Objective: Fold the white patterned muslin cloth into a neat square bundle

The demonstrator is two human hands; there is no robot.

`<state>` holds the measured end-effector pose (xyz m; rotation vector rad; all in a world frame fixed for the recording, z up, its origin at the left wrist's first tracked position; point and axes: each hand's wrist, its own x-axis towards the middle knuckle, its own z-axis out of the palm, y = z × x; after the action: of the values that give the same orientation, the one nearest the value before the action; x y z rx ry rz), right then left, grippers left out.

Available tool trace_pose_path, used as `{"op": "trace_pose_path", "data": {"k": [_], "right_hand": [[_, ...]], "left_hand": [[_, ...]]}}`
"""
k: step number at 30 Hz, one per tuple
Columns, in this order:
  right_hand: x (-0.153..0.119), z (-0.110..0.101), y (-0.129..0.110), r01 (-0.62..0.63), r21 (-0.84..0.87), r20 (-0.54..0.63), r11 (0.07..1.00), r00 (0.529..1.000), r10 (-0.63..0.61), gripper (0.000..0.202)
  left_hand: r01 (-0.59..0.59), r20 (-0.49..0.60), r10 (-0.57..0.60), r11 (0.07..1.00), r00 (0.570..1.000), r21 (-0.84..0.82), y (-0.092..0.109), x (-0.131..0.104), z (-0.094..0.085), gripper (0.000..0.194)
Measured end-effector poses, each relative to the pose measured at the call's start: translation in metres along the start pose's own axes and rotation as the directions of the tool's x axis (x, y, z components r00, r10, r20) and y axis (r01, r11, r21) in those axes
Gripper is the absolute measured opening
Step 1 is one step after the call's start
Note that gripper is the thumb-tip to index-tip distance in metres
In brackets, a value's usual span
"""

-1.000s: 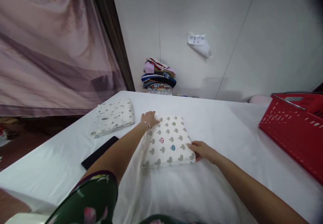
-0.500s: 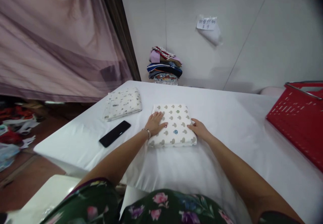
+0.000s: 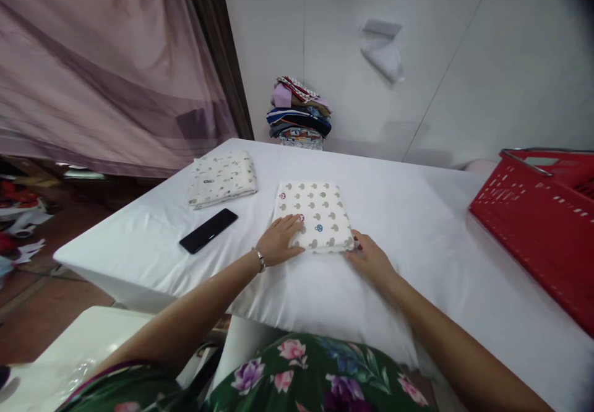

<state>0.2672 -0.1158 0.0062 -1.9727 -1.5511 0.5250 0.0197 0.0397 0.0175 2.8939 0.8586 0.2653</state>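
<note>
A folded white cloth [image 3: 320, 208] with a grey mushroom print, and a few red, blue and green mushrooms, lies flat in front of me. My left hand [image 3: 278, 240], wearing a bracelet, rests palm down on its front left part with the fingers stretched out. At the front right corner, my right hand [image 3: 371, 257] has its thumb and fingers around the edge of the cloth. A second folded cloth [image 3: 223, 178], white with small dark prints, sits farther left. Between that cloth and my left forearm is a black phone [image 3: 208, 231].
A white-covered table [image 3: 399, 208] bears these things. A red basket [image 3: 538, 232] with a metal handle stands on the right. Stacked clothes [image 3: 299, 115] are by the wall, where a paper in plastic [image 3: 383, 53] hangs. A pink curtain [image 3: 102, 59] is at left, a white stool [image 3: 102, 338] below.
Both hands have moved toward the cloth's front edge: the left from its upper left side, the right down to the front right corner. The camera view has shifted slightly.
</note>
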Motion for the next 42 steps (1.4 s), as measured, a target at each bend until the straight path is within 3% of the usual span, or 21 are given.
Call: {"op": "trace_pose_path", "data": {"k": [4, 12, 20, 34, 42], "right_hand": [[0.003, 0.008, -0.014, -0.066, -0.077, -0.010, 0.995, 0.998, 0.066, 0.062], [0.018, 0.029, -0.022, -0.115, -0.067, -0.183, 0.991, 0.978, 0.101, 0.055], [0.028, 0.027, -0.028, -0.277, -0.213, -0.108, 0.937, 0.960, 0.259, 0.062], [0.021, 0.024, -0.019, -0.171, -0.385, -0.118, 0.907, 0.984, 0.136, 0.059], [0.019, 0.025, 0.003, -0.056, -0.492, -0.032, 0.869, 0.998, 0.046, 0.056]], "left_hand": [[-0.021, -0.005, 0.021, 1.000, 1.000, -0.002, -0.002, -0.010, 0.007, 0.065], [-0.011, -0.089, 0.006, 0.998, 0.996, -0.058, -0.011, -0.015, 0.015, 0.051], [-0.061, -0.140, 0.057, 0.998, 0.989, -0.026, -0.010, -0.016, 0.019, 0.047], [-0.064, -0.127, 0.070, 0.997, 0.989, 0.053, -0.005, -0.019, 0.023, 0.051], [-0.042, -0.120, 0.042, 0.999, 0.992, 0.007, 0.001, -0.023, 0.022, 0.057]]}}
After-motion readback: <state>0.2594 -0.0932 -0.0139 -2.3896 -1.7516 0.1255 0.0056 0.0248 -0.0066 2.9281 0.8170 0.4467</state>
